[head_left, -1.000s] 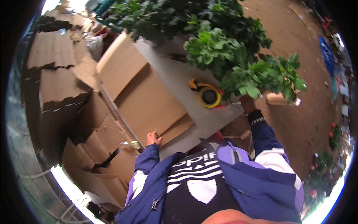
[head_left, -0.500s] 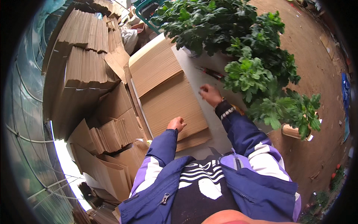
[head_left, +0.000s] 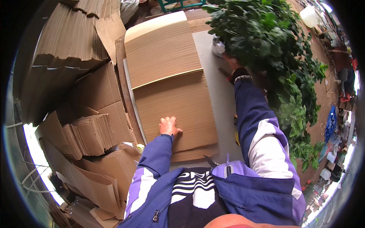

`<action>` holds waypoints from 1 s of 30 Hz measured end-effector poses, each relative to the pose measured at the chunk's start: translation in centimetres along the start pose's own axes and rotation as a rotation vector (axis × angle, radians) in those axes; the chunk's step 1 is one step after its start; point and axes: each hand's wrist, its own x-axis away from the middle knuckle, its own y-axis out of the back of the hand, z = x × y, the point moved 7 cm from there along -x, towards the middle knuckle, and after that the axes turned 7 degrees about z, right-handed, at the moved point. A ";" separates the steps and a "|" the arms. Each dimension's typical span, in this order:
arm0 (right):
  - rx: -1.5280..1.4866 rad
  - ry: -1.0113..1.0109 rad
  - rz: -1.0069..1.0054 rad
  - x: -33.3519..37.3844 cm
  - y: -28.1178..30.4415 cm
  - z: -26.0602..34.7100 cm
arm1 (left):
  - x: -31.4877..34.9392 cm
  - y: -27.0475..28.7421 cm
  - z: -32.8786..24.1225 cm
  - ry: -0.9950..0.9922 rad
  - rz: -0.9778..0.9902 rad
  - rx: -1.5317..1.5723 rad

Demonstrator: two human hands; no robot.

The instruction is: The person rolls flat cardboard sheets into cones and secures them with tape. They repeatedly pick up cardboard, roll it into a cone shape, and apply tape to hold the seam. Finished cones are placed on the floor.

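Observation:
My left hand point(head_left: 170, 126) rests on the ribbed brown cardboard sheets point(head_left: 173, 100), its fingers bent with the tips on the surface and the thumb out to the side. On the far right of the grey tabletop point(head_left: 218, 95), my right hand point(head_left: 230, 62) reaches to the white wrapping point(head_left: 218, 47) at the base of the leafy green plants point(head_left: 254, 34). It appears to touch the wrapping; leaves and the blurred view hide how the fingers lie. Beside the right wrist lies a dark-bladed hand tool point(head_left: 224, 73), partly covered by the arm.
Thick piles of folded cardboard point(head_left: 68, 34) stand to the left, with more loose flattened boxes point(head_left: 91, 133) below. A teal crate point(head_left: 182, 4) is at the far edge. Beyond the plants runs bare brown ground with a blue plastic sheet point(head_left: 330, 123).
My right hand has moved away from me, from above the tabletop to the white wrapping under the leaves. The left hand stays on the cardboard. My view has shifted.

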 end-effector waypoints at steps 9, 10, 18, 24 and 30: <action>-0.185 -0.273 0.209 -3.8 -1.2 2.7 | -0.3 -0.2 0.6 -0.034 0.013 0.094; -0.232 -0.321 0.242 -4.2 -1.4 3.2 | -0.4 -0.4 0.7 -0.032 0.023 0.097; 0.041 -0.248 0.094 -7.0 -0.4 5.2 | -0.4 -0.2 0.8 -0.054 -0.002 0.118; -0.281 -0.266 0.003 -4.3 -0.5 5.3 | -0.4 -1.2 1.2 -0.054 -0.018 0.127; -0.599 -0.380 0.246 3.9 -2.1 10.2 | -1.0 -0.1 0.6 -0.103 -0.080 0.155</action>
